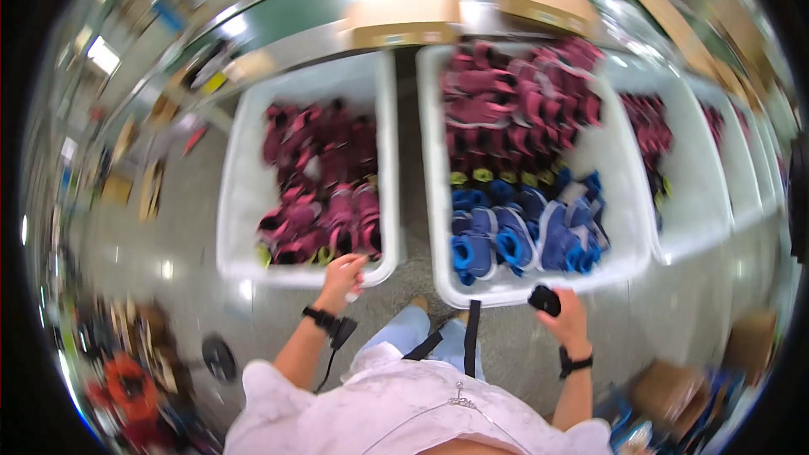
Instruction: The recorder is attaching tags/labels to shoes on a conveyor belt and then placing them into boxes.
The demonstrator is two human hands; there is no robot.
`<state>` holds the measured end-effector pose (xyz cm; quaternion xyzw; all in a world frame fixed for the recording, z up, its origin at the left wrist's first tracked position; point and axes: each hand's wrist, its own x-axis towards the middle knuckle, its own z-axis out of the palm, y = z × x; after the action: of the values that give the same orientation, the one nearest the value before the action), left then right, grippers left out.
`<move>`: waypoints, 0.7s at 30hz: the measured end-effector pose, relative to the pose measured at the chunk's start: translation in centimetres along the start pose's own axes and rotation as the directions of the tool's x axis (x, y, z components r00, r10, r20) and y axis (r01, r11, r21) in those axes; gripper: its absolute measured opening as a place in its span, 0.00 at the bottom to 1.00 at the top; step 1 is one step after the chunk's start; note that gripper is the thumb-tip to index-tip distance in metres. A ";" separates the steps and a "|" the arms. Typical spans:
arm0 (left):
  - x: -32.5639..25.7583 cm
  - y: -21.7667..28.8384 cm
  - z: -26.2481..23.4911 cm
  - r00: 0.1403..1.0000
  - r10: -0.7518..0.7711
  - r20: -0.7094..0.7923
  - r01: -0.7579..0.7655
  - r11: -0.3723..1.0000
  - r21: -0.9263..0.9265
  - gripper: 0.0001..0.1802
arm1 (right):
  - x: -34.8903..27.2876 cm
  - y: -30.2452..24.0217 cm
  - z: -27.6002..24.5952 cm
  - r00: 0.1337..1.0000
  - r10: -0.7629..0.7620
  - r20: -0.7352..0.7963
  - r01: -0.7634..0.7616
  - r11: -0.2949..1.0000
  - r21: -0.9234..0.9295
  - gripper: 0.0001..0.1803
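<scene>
My left hand (342, 278) is closed near the front rim of the left white bin (232, 211). Something small and whitish shows at its fingers, too blurred to name. In that bin lie maroon shoes (341, 215), a few with yellow-green linings. My right hand (570, 320) grips a small black rounded object (544, 300), held just in front of the right white bin (428, 160). Blue shoes (514, 236) stand in rows in the near part of that bin, and maroon shoes (522, 93) are stacked behind them.
More white bins (695, 194) with maroon shoes line up to the right. Cardboard boxes (404, 21) rest on a conveyor (320, 4) behind the bins. An opened carton (674, 392) is at the lower right, and a person in orange (131, 388) is at the lower left.
</scene>
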<state>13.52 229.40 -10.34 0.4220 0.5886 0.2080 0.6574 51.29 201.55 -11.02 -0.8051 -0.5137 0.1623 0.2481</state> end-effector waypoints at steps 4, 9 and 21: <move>-4.5 -2.1 -3.2 0.998 0.015 0.058 -0.017 0.999 0.034 0.15 | -3.1 -4.6 3.6 0.991 -0.089 0.095 0.092 0.996 -0.020 0.30; -11.5 -9.6 -14.5 0.995 -0.068 -0.069 0.056 0.985 -0.163 0.15 | -0.9 -13.0 10.2 0.939 -0.247 0.237 0.265 0.963 -0.048 0.31; -31.3 -33.3 -41.1 0.695 -0.237 -0.679 -0.241 0.813 -0.531 0.11 | -2.4 -52.1 34.4 0.363 -0.746 0.559 0.772 0.576 0.268 0.29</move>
<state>-39.84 199.45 -16.19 0.0846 0.7036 0.5263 0.4700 -6.37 225.61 -9.90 -0.3800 -0.8787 0.2730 0.0949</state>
